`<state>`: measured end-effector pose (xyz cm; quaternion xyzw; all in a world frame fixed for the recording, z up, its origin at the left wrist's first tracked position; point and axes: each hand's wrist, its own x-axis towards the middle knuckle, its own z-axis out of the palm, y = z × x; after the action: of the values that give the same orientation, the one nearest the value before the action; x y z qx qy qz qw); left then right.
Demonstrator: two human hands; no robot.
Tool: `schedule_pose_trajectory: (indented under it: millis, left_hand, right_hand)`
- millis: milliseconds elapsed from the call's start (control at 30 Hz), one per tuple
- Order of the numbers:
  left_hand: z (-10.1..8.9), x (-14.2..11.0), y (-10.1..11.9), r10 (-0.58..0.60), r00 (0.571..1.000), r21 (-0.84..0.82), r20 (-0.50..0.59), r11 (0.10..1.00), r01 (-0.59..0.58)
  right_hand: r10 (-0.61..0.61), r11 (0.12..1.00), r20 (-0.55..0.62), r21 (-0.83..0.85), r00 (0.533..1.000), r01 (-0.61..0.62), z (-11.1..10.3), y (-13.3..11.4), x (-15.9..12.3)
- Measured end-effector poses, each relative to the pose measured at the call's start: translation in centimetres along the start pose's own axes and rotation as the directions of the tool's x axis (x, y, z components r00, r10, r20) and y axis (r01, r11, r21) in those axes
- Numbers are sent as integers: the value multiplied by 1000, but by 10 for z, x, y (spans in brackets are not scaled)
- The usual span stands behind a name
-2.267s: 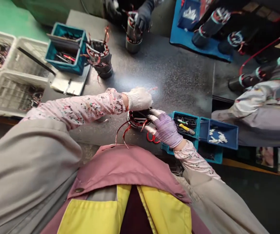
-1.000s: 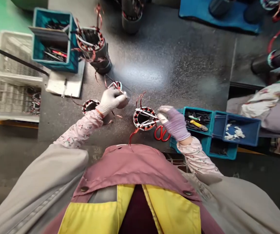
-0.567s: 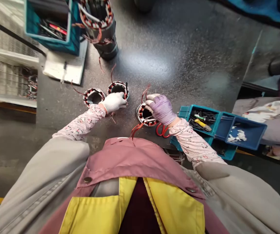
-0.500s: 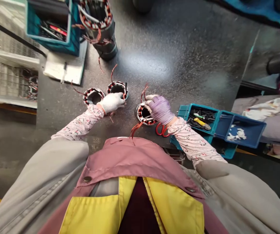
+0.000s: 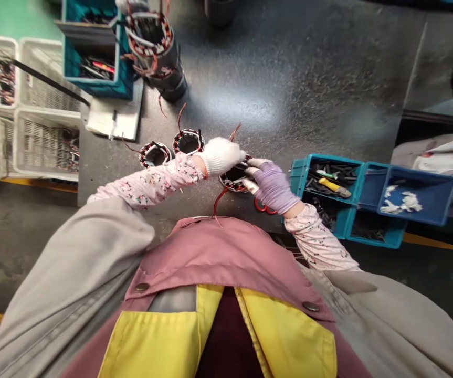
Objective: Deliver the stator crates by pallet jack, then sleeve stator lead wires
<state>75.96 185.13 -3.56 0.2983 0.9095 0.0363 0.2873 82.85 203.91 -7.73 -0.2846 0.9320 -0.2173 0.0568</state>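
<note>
The right hand (image 5: 273,186) grips a wound stator (image 5: 231,182); of the left hand (image 5: 221,156), I cannot tell the grip. Right of the fingers, a teal tray (image 5: 297,170) holds pliers (image 5: 334,185).

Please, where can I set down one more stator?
The widest bare patch of dark bench lies between the tall stator stack and the teal tray, beyond the left hand and right hand. Crowded near the small stators and red scissors.

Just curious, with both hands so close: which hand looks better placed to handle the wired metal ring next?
Probably the right hand, purple-gloved: its fingers lie on the wired ring, beside the red-handled scissors. The white-gloved left hand only reaches the ring's far edge.
</note>
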Motion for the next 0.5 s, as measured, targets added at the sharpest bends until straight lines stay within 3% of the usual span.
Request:
schedule_pose_trajectory:
  millis: [67,167,300,400,500]
  left_hand:
    - [-5,4,-1,44,999,-22,4,999,-44]
    - [-2,1,-4,-16,998,-74,-58,997,12]
    - [1,-9,12,-134,991,100,-8,986,134]
    - [-3,-6,29,-204,978,175,33,965,195]
    - [-9,3,30,-236,968,204,81,955,216]
  right_hand:
    - [-31,998,29,-52,999,32,9,0,-8]
    - [-49,996,48,-72,998,52,17,1,-11]
    - [-75,997,48,-18,996,76,21,2,-9]
    - [-42,998,-38,46,998,44,15,7,-15]
    - [63,994,-186,94,980,-47,7,8,-34]
